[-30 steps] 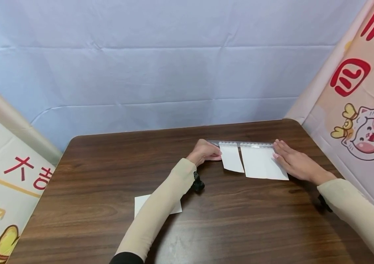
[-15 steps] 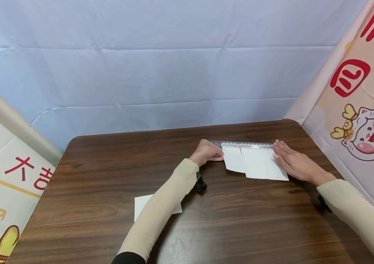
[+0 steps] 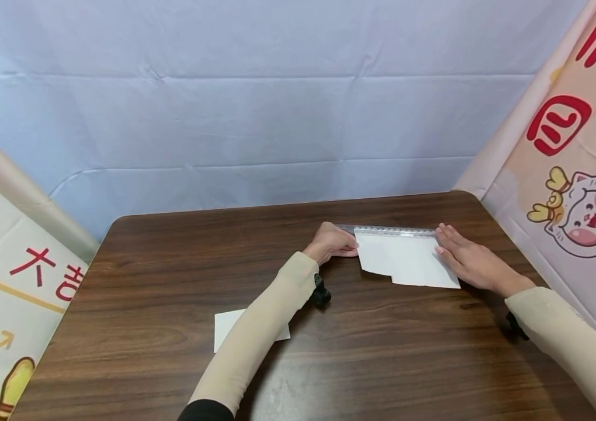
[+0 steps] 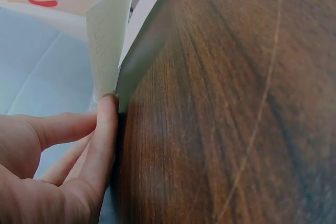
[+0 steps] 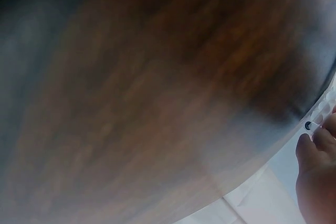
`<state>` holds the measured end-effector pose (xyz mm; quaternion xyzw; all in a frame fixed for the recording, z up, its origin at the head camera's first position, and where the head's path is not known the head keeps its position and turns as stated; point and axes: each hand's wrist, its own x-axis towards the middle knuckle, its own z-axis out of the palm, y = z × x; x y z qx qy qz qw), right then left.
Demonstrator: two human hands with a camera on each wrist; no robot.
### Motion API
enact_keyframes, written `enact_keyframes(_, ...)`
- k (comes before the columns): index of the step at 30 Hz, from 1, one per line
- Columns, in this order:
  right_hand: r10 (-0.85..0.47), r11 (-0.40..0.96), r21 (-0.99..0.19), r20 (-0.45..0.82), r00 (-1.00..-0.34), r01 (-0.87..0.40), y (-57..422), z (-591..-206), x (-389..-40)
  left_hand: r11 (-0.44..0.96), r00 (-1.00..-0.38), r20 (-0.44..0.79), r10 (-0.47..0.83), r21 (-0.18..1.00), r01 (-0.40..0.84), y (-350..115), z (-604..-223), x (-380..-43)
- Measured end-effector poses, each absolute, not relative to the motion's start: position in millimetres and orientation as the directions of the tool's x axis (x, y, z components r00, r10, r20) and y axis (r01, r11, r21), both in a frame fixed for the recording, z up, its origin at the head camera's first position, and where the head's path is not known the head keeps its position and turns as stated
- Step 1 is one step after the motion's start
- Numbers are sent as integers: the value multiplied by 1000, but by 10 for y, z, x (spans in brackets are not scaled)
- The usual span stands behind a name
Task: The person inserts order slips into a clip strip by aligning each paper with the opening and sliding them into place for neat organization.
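Toward the far right of the table, two white paper pieces lie edge to edge: a smaller piece [image 3: 374, 255] on the left and a larger sheet [image 3: 420, 261] on the right. Along their far edges runs a clear plastic strip [image 3: 395, 232] with a row of round shapes. My left hand [image 3: 331, 241] pinches the smaller piece at its left side; in the left wrist view, this paper [image 4: 109, 32] tilts up from the table. With fingers straight, my right hand [image 3: 467, 257] presses on the strip's right end and the larger sheet's right side.
Another white paper [image 3: 227, 326] lies nearer on the brown wooden table [image 3: 161, 280], partly hidden under my left sleeve. A pale cloth [image 3: 256, 117] hangs behind the table, with printed banners at both sides.
My left hand has slid slightly right with the smaller paper piece. The gap between the two papers has closed. My right hand has stayed in place.
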<state>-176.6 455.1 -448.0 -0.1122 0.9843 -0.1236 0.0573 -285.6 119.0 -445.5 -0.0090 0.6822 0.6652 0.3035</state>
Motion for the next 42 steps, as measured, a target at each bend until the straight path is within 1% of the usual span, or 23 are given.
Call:
enact_keyframes(8,-260,939,-246,-47,-964,-241,4553,-4482,-1760,102,-818,-433,379,898,-428,1195,-4455,-2825)
enact_keyframes(13,-259,940,-245,-61,-964,-237,4554,-4469,-1769,91,-819,-434,376,897,-433,1190,-4447,-2810)
enact_keyframes(26,-265,941,-234,-57,-962,-246,4568,-4480,-1770,150,-810,-422,407,906,-396,1027,-4387,-2731)
enact_keyframes(32,-256,943,-233,-54,-965,-237,4563,-4492,-1760,220,-820,-369,438,928,-301,912,-4359,-2671)
enact_keyframes(37,-258,943,-236,-74,-963,-235,4557,-4472,-1763,249,-833,-325,447,940,-233,780,-4282,-2634)
enact_keyframes(40,-258,944,-233,-80,-963,-233,4558,-4463,-1764,283,-838,-286,464,945,-166,704,-4243,-2620)
enact_keyframes(42,-256,944,-233,-77,-964,-232,4555,-4461,-1762,328,-837,-255,483,940,-97,642,-4215,-2605)
